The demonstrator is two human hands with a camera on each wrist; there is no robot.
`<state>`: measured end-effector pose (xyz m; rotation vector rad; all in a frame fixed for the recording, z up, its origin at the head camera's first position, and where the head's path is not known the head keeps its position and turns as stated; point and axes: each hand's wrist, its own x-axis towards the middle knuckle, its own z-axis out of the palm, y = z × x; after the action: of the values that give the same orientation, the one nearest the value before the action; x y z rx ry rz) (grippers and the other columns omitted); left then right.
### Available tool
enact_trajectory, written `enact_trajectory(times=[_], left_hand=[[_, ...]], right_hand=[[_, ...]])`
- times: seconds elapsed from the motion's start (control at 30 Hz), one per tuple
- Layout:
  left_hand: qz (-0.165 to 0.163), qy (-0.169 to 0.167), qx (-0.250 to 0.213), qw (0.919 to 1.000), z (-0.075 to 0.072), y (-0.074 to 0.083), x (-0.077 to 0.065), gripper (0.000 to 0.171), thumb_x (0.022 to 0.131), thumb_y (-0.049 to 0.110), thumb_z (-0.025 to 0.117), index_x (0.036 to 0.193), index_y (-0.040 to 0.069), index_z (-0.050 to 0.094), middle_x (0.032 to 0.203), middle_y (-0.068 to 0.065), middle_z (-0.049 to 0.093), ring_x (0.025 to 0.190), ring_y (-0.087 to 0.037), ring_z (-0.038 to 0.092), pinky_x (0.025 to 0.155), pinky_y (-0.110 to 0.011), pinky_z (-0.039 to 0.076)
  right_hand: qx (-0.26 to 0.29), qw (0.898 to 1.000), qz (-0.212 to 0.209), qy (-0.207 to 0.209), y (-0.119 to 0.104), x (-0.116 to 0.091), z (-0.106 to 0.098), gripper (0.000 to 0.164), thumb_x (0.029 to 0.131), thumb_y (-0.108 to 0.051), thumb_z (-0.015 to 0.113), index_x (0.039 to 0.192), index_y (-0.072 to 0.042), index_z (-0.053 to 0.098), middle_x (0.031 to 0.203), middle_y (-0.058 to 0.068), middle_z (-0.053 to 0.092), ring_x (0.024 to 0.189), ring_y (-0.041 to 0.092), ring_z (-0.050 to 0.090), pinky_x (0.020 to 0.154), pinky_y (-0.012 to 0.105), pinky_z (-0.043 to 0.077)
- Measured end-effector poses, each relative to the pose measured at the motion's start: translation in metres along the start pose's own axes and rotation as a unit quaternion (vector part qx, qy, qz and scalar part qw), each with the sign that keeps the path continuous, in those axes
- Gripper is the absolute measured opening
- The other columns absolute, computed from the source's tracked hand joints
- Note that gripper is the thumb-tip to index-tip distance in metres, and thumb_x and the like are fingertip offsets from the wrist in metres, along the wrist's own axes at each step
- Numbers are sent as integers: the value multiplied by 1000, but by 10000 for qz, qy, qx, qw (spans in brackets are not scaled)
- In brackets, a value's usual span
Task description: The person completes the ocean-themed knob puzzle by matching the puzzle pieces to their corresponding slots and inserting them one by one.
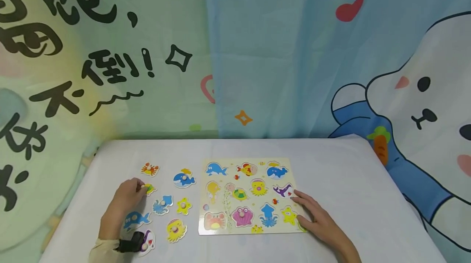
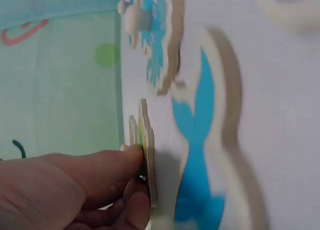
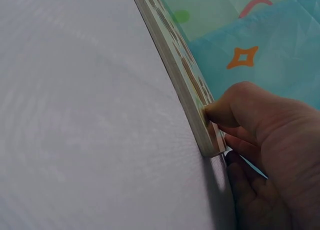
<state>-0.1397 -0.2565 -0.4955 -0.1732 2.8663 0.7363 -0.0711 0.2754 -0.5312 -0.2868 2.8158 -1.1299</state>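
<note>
My left hand (image 1: 126,197) pinches a green and yellow puzzle piece (image 1: 150,189) between thumb and fingers; the hand hides part of it. In the left wrist view the piece (image 2: 148,155) stands edge-on beside the thumb. Close by lie a blue dolphin piece (image 1: 136,220) and a blue squid piece (image 1: 162,205). A purple and white piece (image 1: 148,243) sits beside the left wrist. My right hand (image 1: 320,222) rests on the right edge of the puzzle board (image 1: 220,231). In the right wrist view its thumb touches the top of the board (image 3: 185,100) near a corner.
Other loose knobbed pieces lie left of the board: a crab (image 1: 149,169), a whale (image 1: 184,178), a yellow starfish (image 1: 184,205) and a yellow octopus (image 1: 176,230). A white cloth covers the table (image 1: 368,197). A printed curtain (image 1: 265,70) hangs behind it.
</note>
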Motion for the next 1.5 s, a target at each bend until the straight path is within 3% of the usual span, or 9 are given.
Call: enact_trajectory(times=[0.23,0.53,0.8,1.27,1.47,1.5], left_hand=[[-437,137,-245,9986,0,2,-1,26,91,13,60,105,-9,60,92,-19,62,82,-26,54,75,-40,49],[-691,194,-361,9968,5,0,-1,26,91,15,62,106,-6,59,92,-18,62,84,-26,54,74,-37,48],[-848,272,-427,9951,0,4,-1,26,90,18,65,102,-4,61,86,-15,61,80,-25,53,67,-31,43],[-844,772,-595,9917,0,8,-9,23,87,16,66,96,-5,66,79,-14,62,73,-23,52,61,-27,38],[-607,1013,-563,9914,-4,19,-13,22,86,14,68,96,-6,67,80,-16,64,71,-23,53,60,-27,42],[-553,1055,-535,9914,-5,22,-13,22,86,13,68,96,-6,68,80,-16,65,71,-23,54,61,-28,43]], right_hand=[[-57,10000,33,17,-1,0,4,47,89,-22,66,134,-14,55,150,10,43,139,36,34,107,60,32],[-136,9999,12,10,-1,1,0,46,88,-23,66,132,-15,56,150,10,43,138,36,35,107,61,34],[-79,10000,50,-23,1,2,0,47,89,-25,66,134,-15,55,150,10,42,139,38,33,107,63,33],[46,9999,-18,-107,2,4,-2,46,90,-22,65,134,-14,55,151,11,40,138,38,31,105,67,31],[73,9998,115,-124,3,3,0,47,89,-21,66,134,-14,55,152,10,40,138,38,31,106,66,31],[73,9999,102,-118,3,3,0,47,89,-22,66,134,-15,55,152,9,40,139,33,31,107,66,31]])
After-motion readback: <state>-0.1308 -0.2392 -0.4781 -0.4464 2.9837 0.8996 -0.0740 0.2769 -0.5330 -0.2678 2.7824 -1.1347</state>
